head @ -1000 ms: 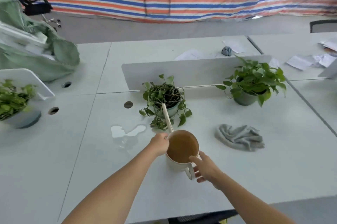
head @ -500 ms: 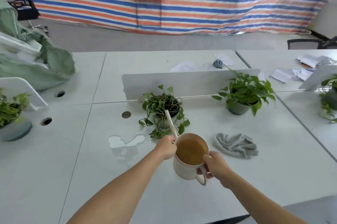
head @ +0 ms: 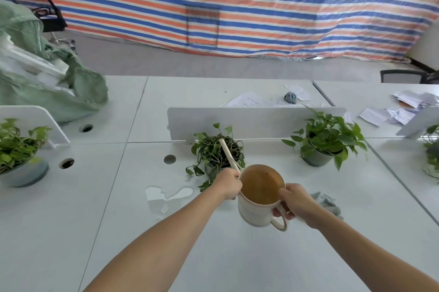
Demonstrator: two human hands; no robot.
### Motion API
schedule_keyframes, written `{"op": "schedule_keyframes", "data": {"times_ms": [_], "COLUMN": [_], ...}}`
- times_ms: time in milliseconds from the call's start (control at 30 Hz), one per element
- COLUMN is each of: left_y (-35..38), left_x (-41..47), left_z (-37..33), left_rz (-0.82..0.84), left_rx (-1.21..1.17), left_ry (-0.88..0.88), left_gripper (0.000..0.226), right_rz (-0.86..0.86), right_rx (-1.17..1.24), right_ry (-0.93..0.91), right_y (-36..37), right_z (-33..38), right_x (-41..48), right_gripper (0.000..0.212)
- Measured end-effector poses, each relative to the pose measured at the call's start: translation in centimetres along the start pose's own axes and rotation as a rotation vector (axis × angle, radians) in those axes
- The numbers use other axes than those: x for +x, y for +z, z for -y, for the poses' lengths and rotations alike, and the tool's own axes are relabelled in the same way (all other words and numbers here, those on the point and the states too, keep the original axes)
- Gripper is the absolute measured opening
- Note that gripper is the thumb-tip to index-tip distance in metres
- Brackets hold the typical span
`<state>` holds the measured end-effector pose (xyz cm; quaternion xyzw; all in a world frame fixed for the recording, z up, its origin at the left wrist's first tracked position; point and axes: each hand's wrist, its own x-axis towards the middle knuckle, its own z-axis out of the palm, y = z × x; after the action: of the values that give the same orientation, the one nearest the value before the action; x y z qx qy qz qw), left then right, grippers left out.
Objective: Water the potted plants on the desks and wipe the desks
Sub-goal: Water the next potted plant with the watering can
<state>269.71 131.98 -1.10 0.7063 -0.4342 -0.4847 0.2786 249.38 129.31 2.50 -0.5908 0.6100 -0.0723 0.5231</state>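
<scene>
- The left hand (head: 228, 183) is curled round the foot of the spout (head: 227, 152), at the rim of the cream watering can (head: 254, 213)
- The right hand (head: 297, 204) grips the can's loop handle, fingers through the loop and thumb over the rim
- The can holds brown water near its brim and looks raised off the white desk (head: 237, 258)
- The spout slants up and away from the can, with its tip over the leaves of the middle potted plant (head: 213, 151), just beyond the can
- A water puddle (head: 166, 193) lies on the desk left of the can; a round cable hole (head: 169, 159) sits beyond the puddle
- A grey cloth (head: 329, 202) lies crumpled right of the can, partly hidden behind the right wrist
- A second potted plant (head: 327, 139) stands beyond and right of the can; a desk seam runs diagonally past it, further right
- A white divider panel (head: 256, 123) stands upright behind both plants, closing the far side
- The widest stretch of plain desktop lies nearer than the can and to its left
- Far left of the can stands a third potted plant (head: 16, 149)
- Paper sheets (head: 249, 100) lie beyond the divider; their writing is too small to read
</scene>
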Motion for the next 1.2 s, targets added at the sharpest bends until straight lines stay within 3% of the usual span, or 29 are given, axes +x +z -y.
{"op": "schedule_keyframes", "data": {"times_ms": [333,700,1200], "left_y": [2.3,4.5,1.3], "left_x": [-0.3,1.4,1.3], "left_z": [0.2,-3.0,-3.2], "left_rz": [0.022,0.087,-0.059], "left_rx": [0.032,-0.052,-0.078], "left_ry": [-0.039,-0.082,-0.077], "left_gripper": [0.03,0.042,0.023], "right_rz": [0.042,-0.037,0.046], "right_rx": [-0.042,-0.055,-0.095], "right_ry": [0.037,0.085,0.009], "right_y": [-1.1,-3.8,-3.8], "right_z": [-1.4,-0.9,1.3], "right_x": [-0.5,0.9,1.6], "right_gripper": [0.028,0.026,0.031]}}
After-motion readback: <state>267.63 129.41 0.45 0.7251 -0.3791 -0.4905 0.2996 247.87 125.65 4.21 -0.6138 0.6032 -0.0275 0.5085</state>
